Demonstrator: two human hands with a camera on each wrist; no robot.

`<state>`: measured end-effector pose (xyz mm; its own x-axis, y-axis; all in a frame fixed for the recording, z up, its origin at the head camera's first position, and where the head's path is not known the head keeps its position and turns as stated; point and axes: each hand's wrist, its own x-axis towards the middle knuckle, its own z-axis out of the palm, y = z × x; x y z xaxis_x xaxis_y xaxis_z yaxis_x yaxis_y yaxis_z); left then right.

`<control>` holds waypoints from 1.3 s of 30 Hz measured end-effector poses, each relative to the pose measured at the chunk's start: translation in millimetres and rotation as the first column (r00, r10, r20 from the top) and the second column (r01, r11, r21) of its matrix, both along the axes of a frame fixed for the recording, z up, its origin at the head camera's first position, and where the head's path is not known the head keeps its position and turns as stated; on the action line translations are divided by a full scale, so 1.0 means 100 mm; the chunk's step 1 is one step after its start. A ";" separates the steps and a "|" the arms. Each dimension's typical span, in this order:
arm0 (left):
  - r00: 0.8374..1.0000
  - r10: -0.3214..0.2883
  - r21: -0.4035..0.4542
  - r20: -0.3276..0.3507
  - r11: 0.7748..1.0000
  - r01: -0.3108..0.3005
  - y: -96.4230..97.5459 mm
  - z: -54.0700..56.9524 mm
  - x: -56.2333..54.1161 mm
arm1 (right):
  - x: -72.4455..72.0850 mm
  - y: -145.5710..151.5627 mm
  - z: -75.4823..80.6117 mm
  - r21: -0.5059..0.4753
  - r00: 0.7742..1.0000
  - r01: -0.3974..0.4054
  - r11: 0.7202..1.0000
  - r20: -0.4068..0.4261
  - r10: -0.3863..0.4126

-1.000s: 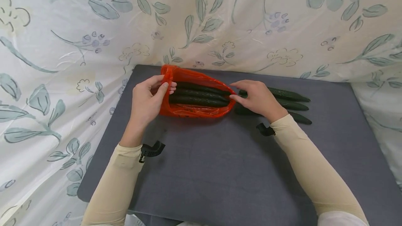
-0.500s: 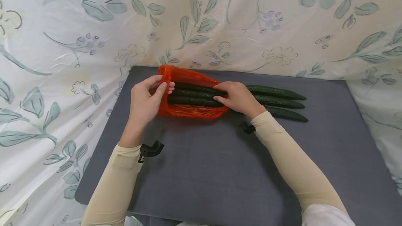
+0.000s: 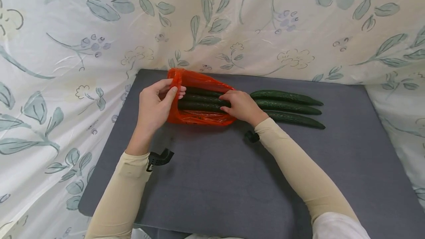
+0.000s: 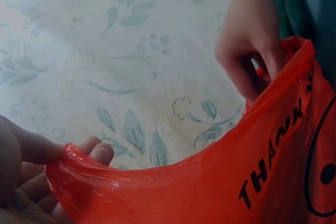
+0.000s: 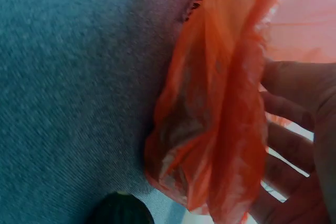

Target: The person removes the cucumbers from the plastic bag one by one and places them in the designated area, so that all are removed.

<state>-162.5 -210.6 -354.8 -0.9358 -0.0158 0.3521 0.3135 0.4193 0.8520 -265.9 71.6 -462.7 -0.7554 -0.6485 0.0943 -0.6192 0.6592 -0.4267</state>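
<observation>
A red plastic bag lies on its side at the back of the table, its mouth facing me. Long dark green cucumbers lie side by side inside. My left hand pinches the bag's left rim between thumb and fingers; in the left wrist view the gathered film shows in that pinch. My right hand reaches into the bag's right end, with thumb and fingers bent down over the cucumbers. Its fingertips pass behind the bag film in the right wrist view, so I cannot tell whether they grip a cucumber.
Three more cucumbers lie side by side on the dark grey table, just right of the bag and partly behind my right hand. A floral-patterned sheet hangs behind the table and along its left side.
My right hand has moved left from the bag's right rim to over the cucumbers inside, and the bag's right end has shifted left. My left hand keeps its pinch on the rim.
</observation>
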 end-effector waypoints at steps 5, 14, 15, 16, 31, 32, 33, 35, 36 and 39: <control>1.000 -0.007 0.008 -0.006 1.000 0.007 0.02 -0.01 -0.02 | -0.01 0.00 -0.06 0.053 1.000 0.003 0.999 0.012 -0.003; 1.000 -0.001 0.010 0.004 1.000 0.001 0.02 -0.01 -0.01 | 0.01 -0.10 -0.10 0.134 0.999 0.010 0.991 -0.033 -0.006; 1.000 -0.001 0.013 0.003 1.000 0.001 0.02 0.00 -0.01 | 0.01 -0.11 -0.11 0.146 0.999 0.015 0.989 -0.043 -0.008; 1.000 -0.002 0.015 0.002 1.000 0.002 0.02 0.01 -0.01 | 0.01 -0.13 -0.11 0.158 0.998 0.020 0.987 -0.054 -0.011; 1.000 -0.003 0.029 -0.008 1.000 0.003 0.03 0.00 -0.01 | 0.13 -0.30 -0.08 0.224 0.990 0.086 0.971 -0.130 -0.057; 1.000 -0.003 0.031 -0.006 1.000 0.003 0.03 0.00 -0.01 | 0.14 -0.31 -0.09 0.224 0.990 0.093 0.970 -0.126 -0.065; 1.000 -0.003 0.030 -0.004 1.000 0.003 0.02 0.00 -0.01 | 0.15 -0.33 -0.09 0.225 0.990 0.100 0.969 -0.122 -0.074; 1.000 -0.004 0.032 -0.003 0.999 0.004 0.03 0.00 -0.01 | 0.17 -0.34 -0.09 0.225 0.988 0.122 0.967 -0.123 -0.096; 1.000 -0.006 0.033 -0.003 0.999 0.006 0.03 0.00 -0.01 | 0.18 -0.35 -0.10 0.230 0.986 0.133 0.964 -0.127 -0.106; 1.000 -0.004 0.030 -0.004 1.000 0.004 0.03 0.00 -0.01 | 0.20 -0.35 -0.12 0.247 0.983 0.153 0.957 -0.136 -0.122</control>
<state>-163.4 -207.8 -355.3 -0.9345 -0.0222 0.3553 0.3187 0.3925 0.8627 -246.1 36.5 -474.9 -0.8324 -0.5531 0.0333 -0.5506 0.8188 -0.1626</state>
